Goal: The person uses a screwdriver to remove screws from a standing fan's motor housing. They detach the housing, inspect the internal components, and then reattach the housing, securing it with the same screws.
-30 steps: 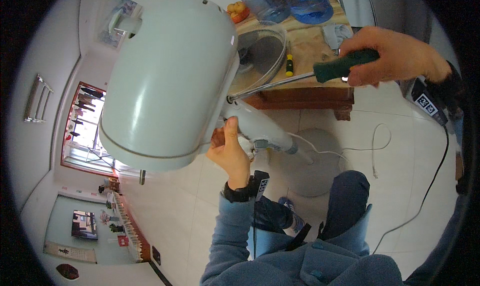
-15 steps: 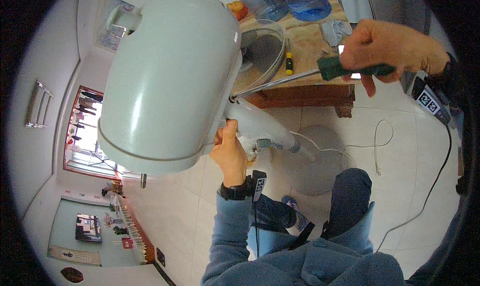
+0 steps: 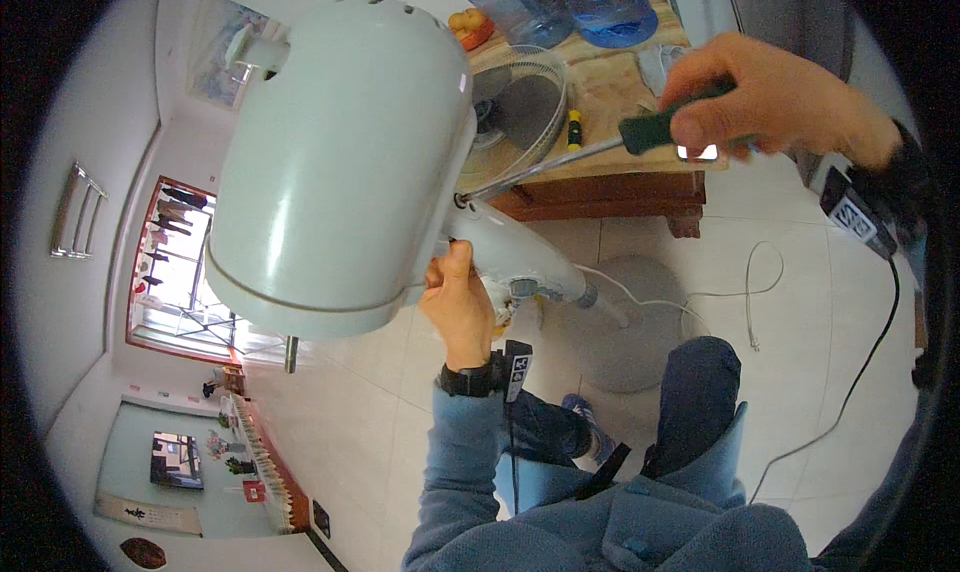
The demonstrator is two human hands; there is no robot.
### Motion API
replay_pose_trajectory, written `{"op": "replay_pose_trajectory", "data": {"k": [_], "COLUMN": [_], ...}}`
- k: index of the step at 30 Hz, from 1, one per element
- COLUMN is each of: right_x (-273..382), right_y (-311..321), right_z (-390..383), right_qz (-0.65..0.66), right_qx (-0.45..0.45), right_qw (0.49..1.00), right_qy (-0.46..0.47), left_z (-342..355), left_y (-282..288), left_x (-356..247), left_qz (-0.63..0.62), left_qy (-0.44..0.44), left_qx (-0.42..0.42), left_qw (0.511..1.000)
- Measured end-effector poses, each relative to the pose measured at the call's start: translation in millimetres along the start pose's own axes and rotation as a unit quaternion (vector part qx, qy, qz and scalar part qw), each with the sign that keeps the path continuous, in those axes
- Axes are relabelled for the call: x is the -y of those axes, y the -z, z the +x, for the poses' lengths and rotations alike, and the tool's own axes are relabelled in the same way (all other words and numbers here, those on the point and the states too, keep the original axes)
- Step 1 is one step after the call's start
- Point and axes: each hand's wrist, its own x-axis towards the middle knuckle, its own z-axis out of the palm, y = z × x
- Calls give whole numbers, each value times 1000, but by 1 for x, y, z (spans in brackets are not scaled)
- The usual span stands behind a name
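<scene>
With twelve at the top of the view, the fan (image 3: 340, 162) leans across the middle, its pale grey-green motor housing (image 3: 335, 187) filling ten o'clock. From there its neck (image 3: 510, 244) slopes toward four o'clock, to a round grey base (image 3: 635, 337) on the tiled floor (image 3: 800, 357).

The right hand (image 3: 765, 97), at two o'clock, has its grip wrapped around the dark green handle of a long screwdriver (image 3: 650, 132). The shaft points toward eight o'clock, its tip at a hole where the neck meets the housing. The left hand (image 3: 460, 312), just below centre toward seven o'clock, has its grip closed on the fan at the underside of that joint, thumb uppermost; the exact part pinched is hidden.

At one o'clock stands a wooden bench (image 3: 605, 87). On it, a wire fan guard (image 3: 563, 87) lies around dark blades (image 3: 530, 109), with a short yellow-and-black screwdriver (image 3: 574, 132) just beside it at three o'clock. Two blue water jugs (image 3: 605, 12) occupy the bench's far end, and orange-yellow fruit (image 3: 468, 22) sits near twelve o'clock. A white cord (image 3: 765, 290) loops over the floor toward three o'clock.
</scene>
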Motion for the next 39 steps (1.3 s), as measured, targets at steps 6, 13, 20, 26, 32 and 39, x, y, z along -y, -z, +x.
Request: {"op": "replay_pose_trajectory", "data": {"k": [6,13,20,26,32,39], "right_x": [16,59,-4,-34,-52,-43], "right_y": [7,23,-7,-9,-18,-29], "right_z": [14,15,3,-15,-24,-16], "right_qz": [-148,-659,-193,-142,110,84], "right_qx": [50,-299,11,-88,7,6], "right_qw": [987,512,979,986,993,994], "right_qy": [33,462,70,-17,38,72], "left_z": [1,2,1,2,3,5], "left_y": [10,23,16,25,25,31], "left_x": [0,7,4,8,10,9], "left_qz": [-50,-13,-27,-22,-20,6], "left_qy": [40,11,19,7,-18,0], "left_qx": [15,42,34,58,65,67], "left_qw": [998,999,999,998,998,998]}}
